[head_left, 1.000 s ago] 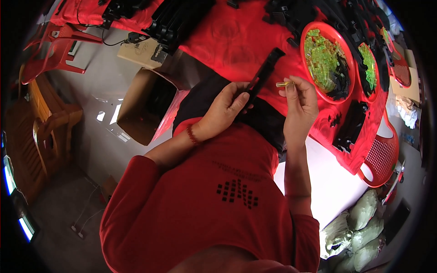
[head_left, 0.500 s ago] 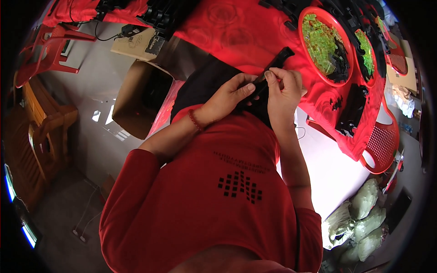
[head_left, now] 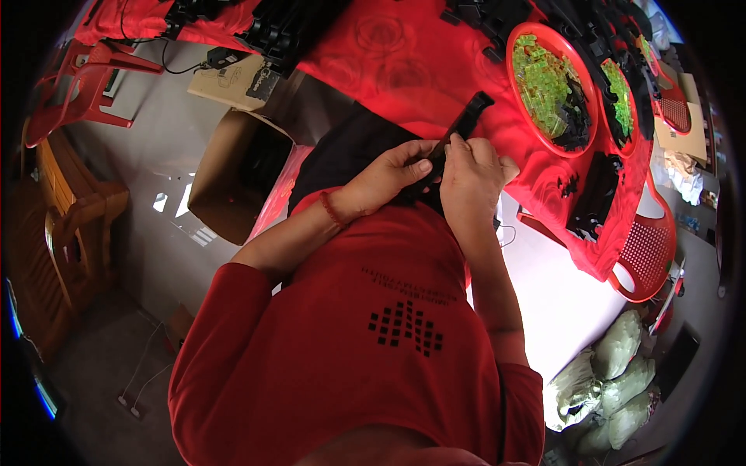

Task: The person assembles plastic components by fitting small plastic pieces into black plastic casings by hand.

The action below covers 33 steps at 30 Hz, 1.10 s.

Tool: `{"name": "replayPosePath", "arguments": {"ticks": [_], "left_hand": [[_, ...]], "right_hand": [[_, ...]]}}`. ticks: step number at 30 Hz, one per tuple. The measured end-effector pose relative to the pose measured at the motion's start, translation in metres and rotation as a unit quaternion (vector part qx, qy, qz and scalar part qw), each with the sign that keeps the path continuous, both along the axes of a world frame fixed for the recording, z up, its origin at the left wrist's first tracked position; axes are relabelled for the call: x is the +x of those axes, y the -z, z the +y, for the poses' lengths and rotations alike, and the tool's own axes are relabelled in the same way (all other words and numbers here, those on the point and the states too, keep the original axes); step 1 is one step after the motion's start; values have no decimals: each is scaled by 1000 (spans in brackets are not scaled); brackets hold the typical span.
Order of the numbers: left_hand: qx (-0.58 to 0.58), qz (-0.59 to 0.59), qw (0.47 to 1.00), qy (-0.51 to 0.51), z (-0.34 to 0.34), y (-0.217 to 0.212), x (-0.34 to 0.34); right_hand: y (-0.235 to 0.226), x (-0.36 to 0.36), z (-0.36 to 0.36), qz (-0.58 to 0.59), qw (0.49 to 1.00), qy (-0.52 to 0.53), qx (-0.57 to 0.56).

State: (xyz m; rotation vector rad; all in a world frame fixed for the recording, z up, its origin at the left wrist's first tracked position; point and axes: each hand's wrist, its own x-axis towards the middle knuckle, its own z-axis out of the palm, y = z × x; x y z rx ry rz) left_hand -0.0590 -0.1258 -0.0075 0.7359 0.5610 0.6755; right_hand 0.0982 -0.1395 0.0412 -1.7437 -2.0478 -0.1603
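Observation:
Over my lap, by the front edge of the red-covered table (head_left: 388,62), I hold a long narrow black plastic part (head_left: 468,115). My left hand (head_left: 395,175) is closed round its lower portion, thumb on top. My right hand (head_left: 472,180) pinches at its right side; whether a small piece is between those fingertips is hidden. The part slants up and right, its far end sticking out past my fingers. Nearest to my right hand on the table is a red bowl (head_left: 510,78) of small clear yellow-green pieces (head_left: 542,81) and small black pieces (head_left: 575,116).
A second red bowl (head_left: 631,128) with green pieces stands farther right. Black parts (head_left: 284,31) are heaped along the table's far side. An open cardboard box (head_left: 221,182) stands on the floor at left, red chairs (head_left: 653,245) at both sides, and pale bags (head_left: 619,346) at lower right.
Both hands and the black part have shifted slightly down and left in view. My right hand has turned, its fingers now more curled over the part's side.

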Motion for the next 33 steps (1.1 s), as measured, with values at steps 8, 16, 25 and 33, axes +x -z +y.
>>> {"name": "replayPosePath", "arguments": {"ticks": [8,16,25,33], "left_hand": [[29,-5,999,-14,2,-8,0],[12,-58,998,-34,2,-5,8],[-43,-99,994,-10,1,-16,3],[-75,-127,989,9,2,-10,2]], "right_hand": [[-5,2,-7,94,995,-25,-9],[-6,-10,-13,102,993,-12,53],[0,-8,-2,359,929,63,-55],[-8,-4,4,571,788,76,-219]]}}
